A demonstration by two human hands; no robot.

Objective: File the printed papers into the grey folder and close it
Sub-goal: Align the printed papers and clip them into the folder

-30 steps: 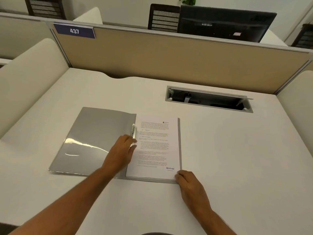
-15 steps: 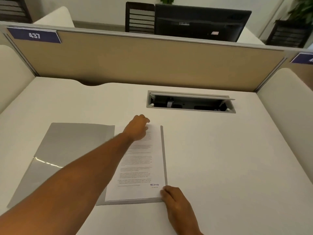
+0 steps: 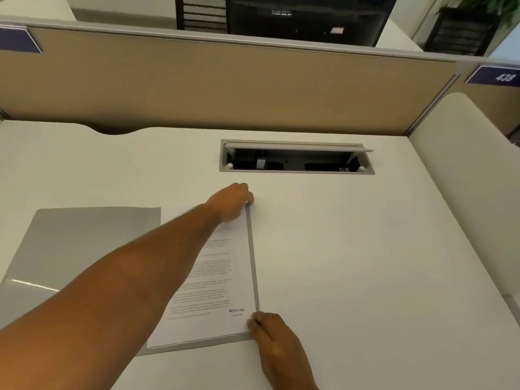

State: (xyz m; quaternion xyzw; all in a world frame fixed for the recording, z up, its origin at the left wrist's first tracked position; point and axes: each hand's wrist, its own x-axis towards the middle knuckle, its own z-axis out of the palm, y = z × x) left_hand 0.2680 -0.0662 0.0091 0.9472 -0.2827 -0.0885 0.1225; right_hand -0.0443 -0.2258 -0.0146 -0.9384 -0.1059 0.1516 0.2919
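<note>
The grey folder (image 3: 84,243) lies open flat on the white desk, its cover spread to the left. The printed papers (image 3: 216,280) rest on its right half, with a blue "RECEIVED" stamp near the bottom right corner. My left hand (image 3: 232,202) reaches across the page to the folder's top right corner, fingers curled on that corner. My right hand (image 3: 270,333) presses on the bottom right corner of the papers and folder. My left forearm hides the spine and the left part of the page.
An open cable tray (image 3: 295,160) is sunk into the desk (image 3: 365,263) beyond the folder. A beige partition (image 3: 225,88) closes the far edge, with padded side panels (image 3: 464,178) at the right. A dark monitor (image 3: 306,18) stands behind the partition.
My left hand has moved from the folder's spine up and right to the top right corner. My right hand stays at the bottom right corner. The view has shifted closer.
</note>
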